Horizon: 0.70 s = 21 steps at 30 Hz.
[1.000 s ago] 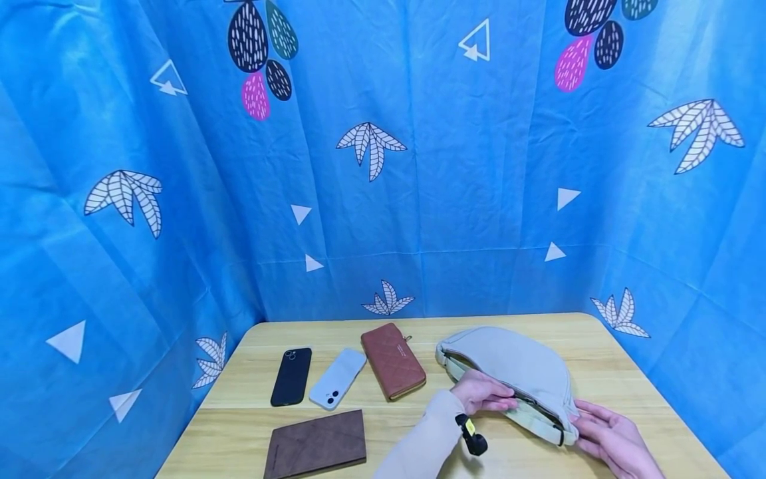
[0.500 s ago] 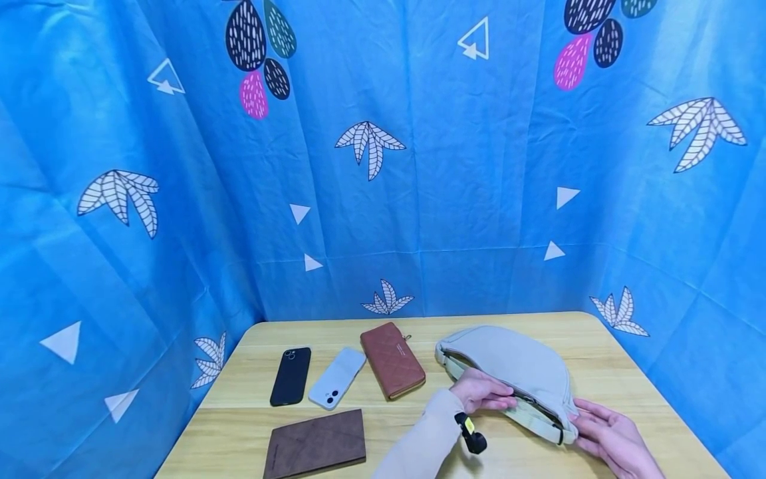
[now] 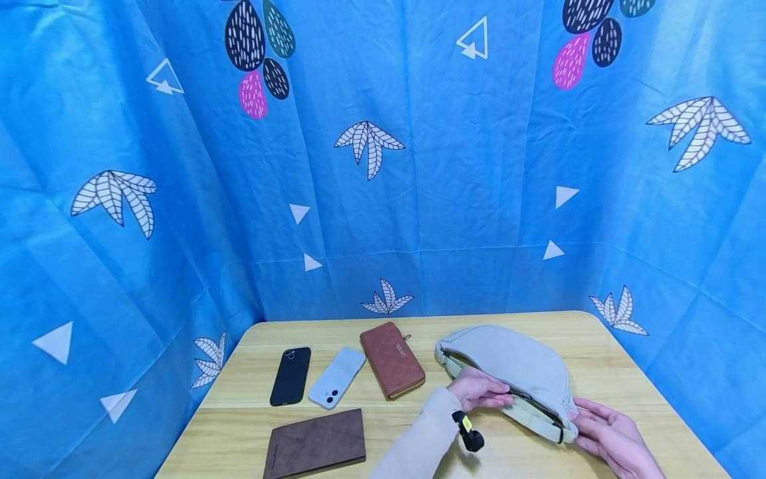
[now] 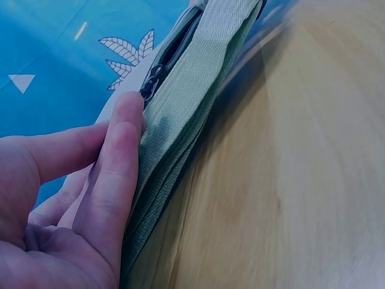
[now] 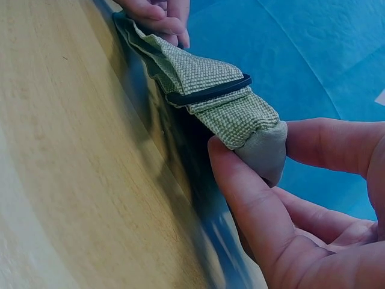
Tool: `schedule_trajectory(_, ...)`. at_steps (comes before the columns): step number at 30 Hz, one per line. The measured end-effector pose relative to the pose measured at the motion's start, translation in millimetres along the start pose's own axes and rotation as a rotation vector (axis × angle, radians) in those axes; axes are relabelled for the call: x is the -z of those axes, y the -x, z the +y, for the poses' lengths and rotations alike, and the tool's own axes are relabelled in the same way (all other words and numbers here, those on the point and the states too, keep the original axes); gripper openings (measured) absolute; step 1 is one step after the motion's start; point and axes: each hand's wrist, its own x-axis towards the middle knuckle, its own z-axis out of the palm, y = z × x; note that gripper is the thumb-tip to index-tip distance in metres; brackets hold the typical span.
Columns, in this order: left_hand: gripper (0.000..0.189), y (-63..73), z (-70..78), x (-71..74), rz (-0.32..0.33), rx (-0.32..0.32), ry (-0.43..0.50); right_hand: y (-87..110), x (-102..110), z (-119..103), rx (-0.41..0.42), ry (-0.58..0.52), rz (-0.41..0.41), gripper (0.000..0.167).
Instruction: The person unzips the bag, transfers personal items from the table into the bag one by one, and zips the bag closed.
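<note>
A pale grey waist bag point(image 3: 509, 356) with a light green woven strap point(image 4: 186, 90) lies at the table's right. My left hand point(image 3: 477, 389) is at the front of the bag, its thumb and fingers pinching at the black zipper point(image 4: 153, 81). The zipper pull shows just beyond the fingertips in the left wrist view, and a dark gap runs along the zip past it. At the bag's right end, my right hand point(image 3: 616, 432) pinches the grey corner tab point(image 5: 264, 150) between thumb and fingers. A black strap buckle point(image 5: 210, 90) sits beside that tab.
Left of the bag lie a reddish-brown zip wallet point(image 3: 393, 360), a light blue phone point(image 3: 338, 376) and a black phone point(image 3: 291, 376). A dark brown wallet point(image 3: 317, 442) lies nearer the front. Blue patterned cloth point(image 3: 467, 199) hangs around the wooden table point(image 3: 239, 426).
My left hand has shifted slightly to the left along the bag's zipper. The right hand keeps its hold on the corner, and the bag has hardly moved.
</note>
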Motion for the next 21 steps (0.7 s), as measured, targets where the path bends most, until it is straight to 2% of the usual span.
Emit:
schedule_trajectory(7,0.01,0.7,1.2,3.6,-0.002,0.001,0.001,-0.9,-1.4,1.0,0.008,0.009,0.003,0.059)
schedule_trajectory(21,0.009,1.9,3.3,3.1,0.002,0.003,-0.007,0.8,-1.7,0.3,0.002,0.006,0.0,0.058)
